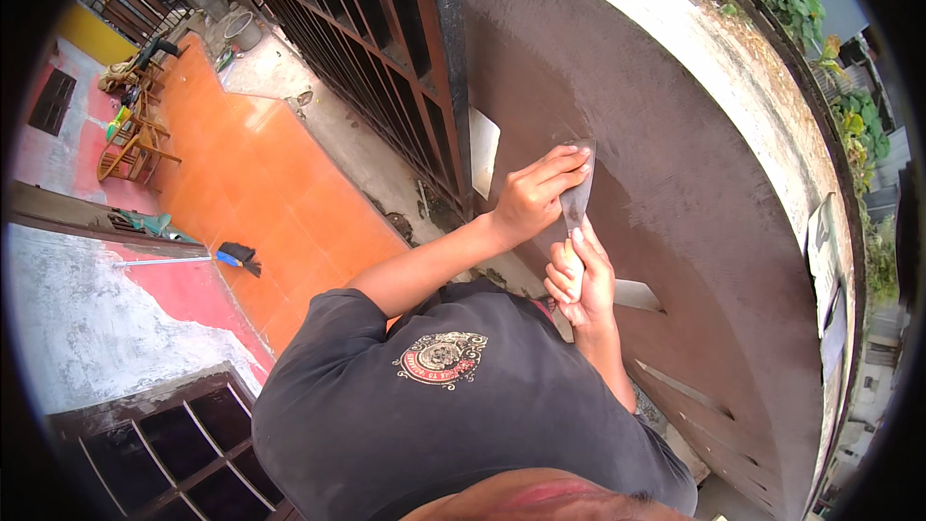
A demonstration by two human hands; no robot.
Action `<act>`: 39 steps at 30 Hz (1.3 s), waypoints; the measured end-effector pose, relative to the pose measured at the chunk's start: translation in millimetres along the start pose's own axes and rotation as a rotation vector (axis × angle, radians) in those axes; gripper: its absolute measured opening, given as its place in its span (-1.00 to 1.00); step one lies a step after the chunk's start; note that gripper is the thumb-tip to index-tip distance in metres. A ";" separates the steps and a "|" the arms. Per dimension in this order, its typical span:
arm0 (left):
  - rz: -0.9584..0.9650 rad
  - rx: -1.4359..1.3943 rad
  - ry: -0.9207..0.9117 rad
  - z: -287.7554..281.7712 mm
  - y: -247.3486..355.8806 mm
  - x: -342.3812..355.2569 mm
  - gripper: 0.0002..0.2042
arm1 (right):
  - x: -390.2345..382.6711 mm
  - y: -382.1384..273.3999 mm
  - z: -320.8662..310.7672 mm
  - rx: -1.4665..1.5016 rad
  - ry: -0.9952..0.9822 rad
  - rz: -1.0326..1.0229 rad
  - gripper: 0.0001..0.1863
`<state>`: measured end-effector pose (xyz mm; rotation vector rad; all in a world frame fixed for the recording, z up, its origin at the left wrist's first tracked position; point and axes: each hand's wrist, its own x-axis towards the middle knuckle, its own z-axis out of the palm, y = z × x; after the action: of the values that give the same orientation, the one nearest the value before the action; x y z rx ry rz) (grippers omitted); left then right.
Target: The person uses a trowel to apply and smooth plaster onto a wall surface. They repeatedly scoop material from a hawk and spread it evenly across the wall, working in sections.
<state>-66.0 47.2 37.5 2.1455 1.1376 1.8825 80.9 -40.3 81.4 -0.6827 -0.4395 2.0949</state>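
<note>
Orange floor tiles (275, 198) shine in daylight to my left, with wooden chairs (142, 143) by a patchy pink-and-grey wall (48, 152). Nearer me, a dark-framed window (174, 449) is set in a flaking wall (106, 314). A dark barred fence (367, 24) stands ahead, probably a bucket (247, 33) beyond; green plants (799, 2) grow to my right.

The wall (694, 193) is brown, the scraper (577, 201) grey, the tiles (260, 193) orange
</note>
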 end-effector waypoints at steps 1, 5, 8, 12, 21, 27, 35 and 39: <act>0.003 0.007 -0.008 -0.5 1.0 0.2 -0.67 | 0.2 -0.6 -1.8 0.018 -0.011 -0.009 -0.42; 0.008 0.037 0.005 -0.5 6.6 -1.2 -0.67 | -0.6 -2.5 -11.1 0.016 -0.029 -0.015 -0.41; -0.002 0.034 0.018 1.7 7.2 -1.8 -0.66 | 1.7 -2.8 -16.2 -0.014 -0.047 0.000 -0.44; 0.015 0.036 0.040 4.1 6.1 -2.8 -0.67 | 4.8 -3.3 -18.3 0.035 -0.023 0.025 -0.47; -0.022 0.088 0.069 9.5 11.9 -6.0 -0.67 | 4.2 -15.1 -29.5 0.068 -0.097 0.085 -0.44; -0.029 0.130 0.083 14.2 16.6 -8.3 -0.66 | 5.5 -21.3 -42.6 0.119 -0.177 0.132 -0.42; -0.030 0.196 0.164 23.8 22.9 -9.4 -0.63 | 9.2 -32.5 -54.3 0.063 -0.213 0.179 -0.48; -0.044 0.196 0.159 29.7 22.8 -14.8 -0.62 | 2.2 -34.8 -56.9 -0.029 -0.167 0.150 -0.45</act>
<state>-28.7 34.4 29.3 2.0731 1.4439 2.0308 136.7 -15.5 54.5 -0.5740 -0.5262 2.3017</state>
